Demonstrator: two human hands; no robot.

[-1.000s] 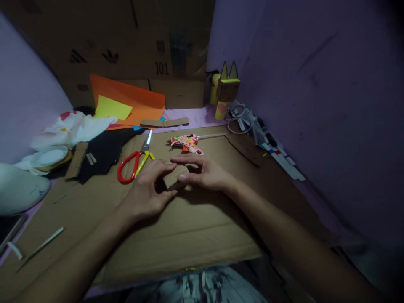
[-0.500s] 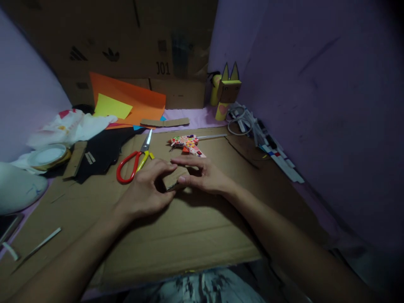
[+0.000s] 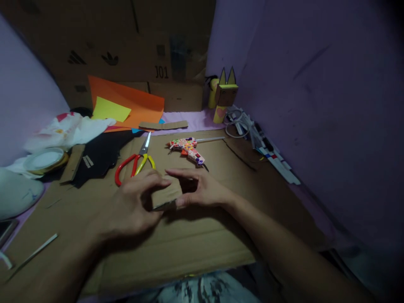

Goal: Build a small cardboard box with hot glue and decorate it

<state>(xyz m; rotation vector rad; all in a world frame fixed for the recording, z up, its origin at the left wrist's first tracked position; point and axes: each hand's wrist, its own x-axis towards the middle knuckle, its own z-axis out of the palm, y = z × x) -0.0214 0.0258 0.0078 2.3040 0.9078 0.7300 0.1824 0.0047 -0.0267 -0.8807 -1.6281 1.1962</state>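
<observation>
A small piece of folded cardboard (image 3: 166, 194), box-like in shape, is held between my two hands over the cardboard sheet (image 3: 176, 252). My left hand (image 3: 135, 202) grips its left side, thumb and fingers curved around it. On its right end, my right hand (image 3: 202, 189) pinches with thumb and fingertips. Just beyond my left hand lie scissors (image 3: 135, 162) with one red and one yellow handle, blades pointing away. A glue gun (image 3: 186, 148) with a flowery pattern and a glue stick in its back rests beyond my right hand.
Orange paper (image 3: 142, 103) and yellow paper (image 3: 110, 110) lean at the back. A cardboard strip (image 3: 164, 125) lies before them. A cardboard animal figure (image 3: 226, 96) stands by the wall. Black material (image 3: 101, 153) and a round lid (image 3: 44, 159) are at left; white strips (image 3: 277, 164) lie at right.
Both hands have moved slightly left and nearer to me with the cardboard piece. More of the glue gun's handle shows now. The view has shifted slightly.
</observation>
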